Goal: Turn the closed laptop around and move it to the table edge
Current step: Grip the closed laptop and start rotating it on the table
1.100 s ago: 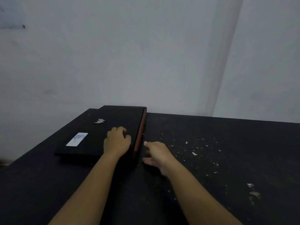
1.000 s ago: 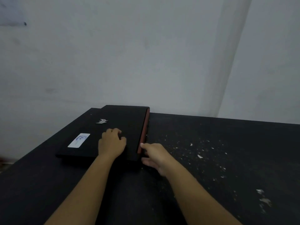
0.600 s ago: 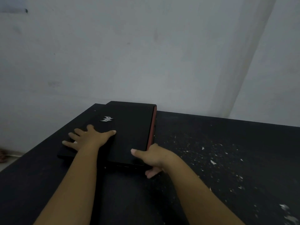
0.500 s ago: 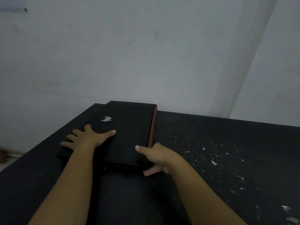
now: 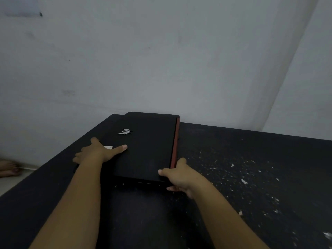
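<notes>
The closed laptop (image 5: 147, 151) lies flat on the dark table (image 5: 251, 177), at the far left corner against the grey wall (image 5: 161, 60). Its lid is black with a silver logo (image 5: 125, 131); a red strip (image 5: 175, 142) runs along its right side.

The left hand (image 5: 98, 151) rests palm down on the lid's left portion, fingers spread wide and flat, thumb extended toward the lid centre. It partly covers a white sticker (image 5: 108, 147).

The right hand (image 5: 179, 177) grips the laptop's near right corner: the thumb lies on top of the lid, and the fingers curl under or beside the edge; dim light makes the exact contact unclear.

Pale flecks (image 5: 242, 180) are scattered over the table surface to the right of the laptop. A bare foot (image 5: 8, 168) shows on the floor at the left frame edge.
</notes>
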